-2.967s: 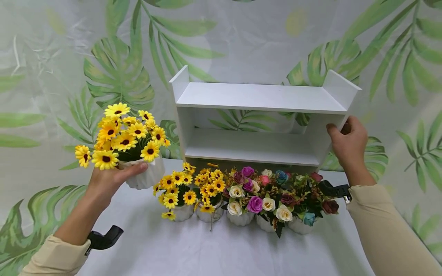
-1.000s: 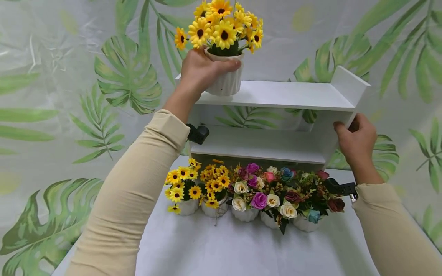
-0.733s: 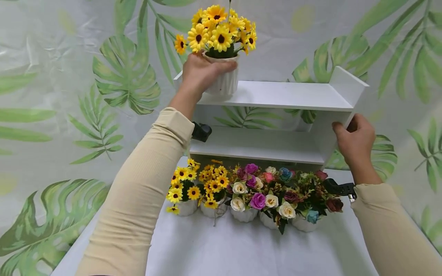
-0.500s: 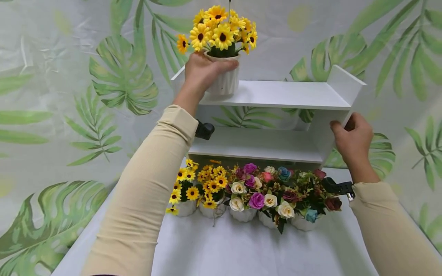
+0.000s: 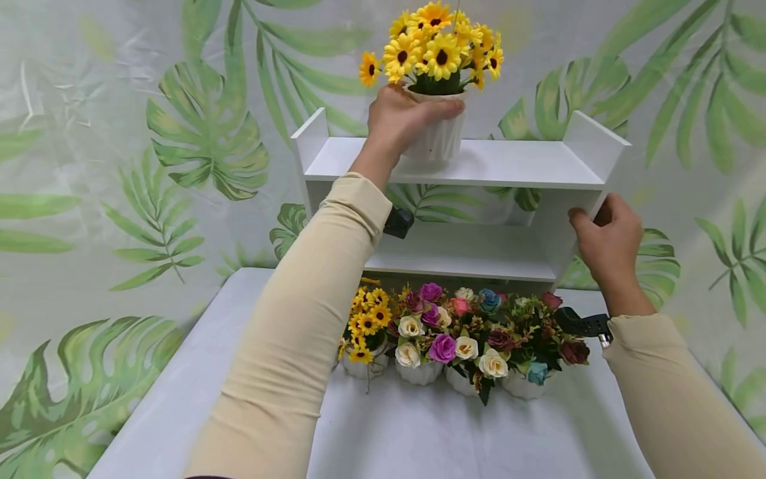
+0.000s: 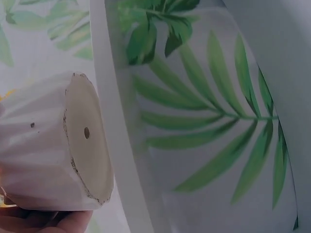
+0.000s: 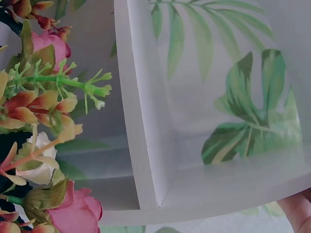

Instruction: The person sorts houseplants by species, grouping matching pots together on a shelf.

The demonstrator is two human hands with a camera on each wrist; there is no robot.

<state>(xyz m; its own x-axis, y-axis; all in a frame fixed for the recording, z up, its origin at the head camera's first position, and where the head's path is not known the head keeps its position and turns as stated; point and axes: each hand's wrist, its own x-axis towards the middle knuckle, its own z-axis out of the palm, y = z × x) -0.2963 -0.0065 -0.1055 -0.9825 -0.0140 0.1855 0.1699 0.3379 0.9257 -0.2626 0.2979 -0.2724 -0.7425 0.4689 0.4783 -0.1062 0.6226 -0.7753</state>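
Note:
My left hand [image 5: 395, 123] grips a white ribbed flowerpot [image 5: 439, 136] of yellow sunflowers [image 5: 443, 53], with the thumb across its front. It is upright at the top board of a white shelf unit [image 5: 520, 163], left of the middle. In the left wrist view, the underside of the pot [image 6: 87, 150], with a small hole, shows beside the board's edge, so it seems raised. My right hand [image 5: 612, 239] holds the unit's right side panel, its thumb on the front edge. In the right wrist view only part of that hand [image 7: 297, 213] shows.
Before the shelf stand several white pots: sunflowers [image 5: 366, 326], and mixed roses [image 5: 443, 347] with blue and dark red blooms [image 5: 574, 351]. My left sleeve hides part of this row. A white-covered table [image 5: 407, 432] lies beneath; a leaf-print cloth [image 5: 209, 126] hangs behind.
The held sunflower pot rose from the left, over the table, to the top board. In the last half second it moved right along it. My right hand has kept its hold on the panel.

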